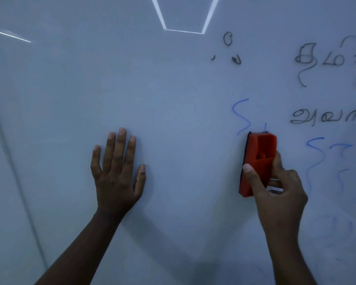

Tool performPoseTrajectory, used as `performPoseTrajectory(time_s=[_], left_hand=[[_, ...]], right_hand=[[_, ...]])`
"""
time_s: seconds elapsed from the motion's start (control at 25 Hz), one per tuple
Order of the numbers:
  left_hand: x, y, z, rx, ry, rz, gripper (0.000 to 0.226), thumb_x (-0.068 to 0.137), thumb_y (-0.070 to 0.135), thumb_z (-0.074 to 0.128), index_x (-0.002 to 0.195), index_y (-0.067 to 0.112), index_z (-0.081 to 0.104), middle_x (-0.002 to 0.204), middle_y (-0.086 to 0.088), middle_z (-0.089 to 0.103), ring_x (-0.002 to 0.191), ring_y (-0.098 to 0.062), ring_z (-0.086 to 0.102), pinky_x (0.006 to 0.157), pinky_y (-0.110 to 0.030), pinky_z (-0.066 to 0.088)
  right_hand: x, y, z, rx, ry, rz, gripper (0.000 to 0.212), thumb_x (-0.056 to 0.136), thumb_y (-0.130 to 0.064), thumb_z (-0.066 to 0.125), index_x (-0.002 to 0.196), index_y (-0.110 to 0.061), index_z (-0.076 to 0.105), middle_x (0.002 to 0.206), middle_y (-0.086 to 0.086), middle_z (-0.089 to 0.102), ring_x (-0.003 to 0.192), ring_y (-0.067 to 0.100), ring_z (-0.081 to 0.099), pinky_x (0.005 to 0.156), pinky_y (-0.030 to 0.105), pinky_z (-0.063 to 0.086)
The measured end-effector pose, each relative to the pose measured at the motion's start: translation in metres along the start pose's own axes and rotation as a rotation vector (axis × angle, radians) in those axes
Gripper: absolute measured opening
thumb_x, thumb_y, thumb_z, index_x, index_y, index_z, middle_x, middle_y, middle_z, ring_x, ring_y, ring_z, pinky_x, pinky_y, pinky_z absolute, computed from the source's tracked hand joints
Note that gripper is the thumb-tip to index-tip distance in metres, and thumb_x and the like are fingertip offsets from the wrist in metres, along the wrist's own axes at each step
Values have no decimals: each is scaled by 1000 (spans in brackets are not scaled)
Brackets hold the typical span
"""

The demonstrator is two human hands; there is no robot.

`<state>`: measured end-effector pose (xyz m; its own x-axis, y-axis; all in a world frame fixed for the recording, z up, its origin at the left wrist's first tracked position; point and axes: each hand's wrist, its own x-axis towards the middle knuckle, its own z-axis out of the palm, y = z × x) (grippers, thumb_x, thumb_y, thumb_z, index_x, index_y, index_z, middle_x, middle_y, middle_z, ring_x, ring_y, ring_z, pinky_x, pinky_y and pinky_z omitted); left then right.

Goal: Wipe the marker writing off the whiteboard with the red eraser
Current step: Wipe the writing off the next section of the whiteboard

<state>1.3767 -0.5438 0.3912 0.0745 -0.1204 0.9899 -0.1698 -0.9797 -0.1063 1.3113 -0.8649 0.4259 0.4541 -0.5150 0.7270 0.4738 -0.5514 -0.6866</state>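
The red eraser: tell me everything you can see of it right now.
The red eraser is a moulded block, plastic by its look, with a hollowed back and a dark wiping strip along its left edge. It stands roughly upright against the whiteboard, just below a blue marker stroke. The right hand grips its lower half, thumb across the front.

Red eraser (258, 161) w/ dark pad edge; pale grey-blue whiteboard (152, 89), black & blue marker writing (329, 58).

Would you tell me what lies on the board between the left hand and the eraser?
In the head view, only bare whiteboard lies between the left hand and the eraser; no writing shows there.
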Motion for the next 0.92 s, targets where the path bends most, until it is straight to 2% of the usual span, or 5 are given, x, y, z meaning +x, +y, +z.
performPoseTrajectory(time_s=[0.2,0.4,0.52,0.8,0.92], left_hand=[[-2,0,0,-6,-9,-6,66,109,33,46,167,8,27,176,-12,17,162,-32,21,130,-56,14],[-6,-1,3,-7,-28,-17,69,108,37,44,168,9,24,176,-13,16,164,-31,17,131,-56,12],[-6,-3,4,-13,-42,-11,76,104,40,48,168,8,21,177,-12,12,164,-31,14,131,-56,12],[-7,-3,2,-8,-1,-14,67,107,35,47,167,12,28,176,-9,21,162,-30,23,130,-54,17],[1,9,-7,-49,1,-120,63,103,33,54,160,10,41,169,-10,35,158,-30,31,126,-51,21]], right_hand=[[1,-37,35,-149,3,-135,74,87,-62,65,149,-22,56,92,2,45,74,21,54,69,38,53],[-62,-73,79,-345,-281,-477,70,89,-67,58,146,-25,56,94,0,48,83,21,51,60,33,49],[-70,-87,93,-388,-296,-575,69,94,-65,56,147,-21,54,95,2,53,80,19,51,59,34,51],[5,-67,42,-314,-89,-286,72,91,-71,54,149,-29,52,94,0,47,86,28,59,64,36,49],[23,-46,8,-390,-34,-197,74,92,-69,54,153,-27,47,95,0,43,86,27,55,67,33,40]])
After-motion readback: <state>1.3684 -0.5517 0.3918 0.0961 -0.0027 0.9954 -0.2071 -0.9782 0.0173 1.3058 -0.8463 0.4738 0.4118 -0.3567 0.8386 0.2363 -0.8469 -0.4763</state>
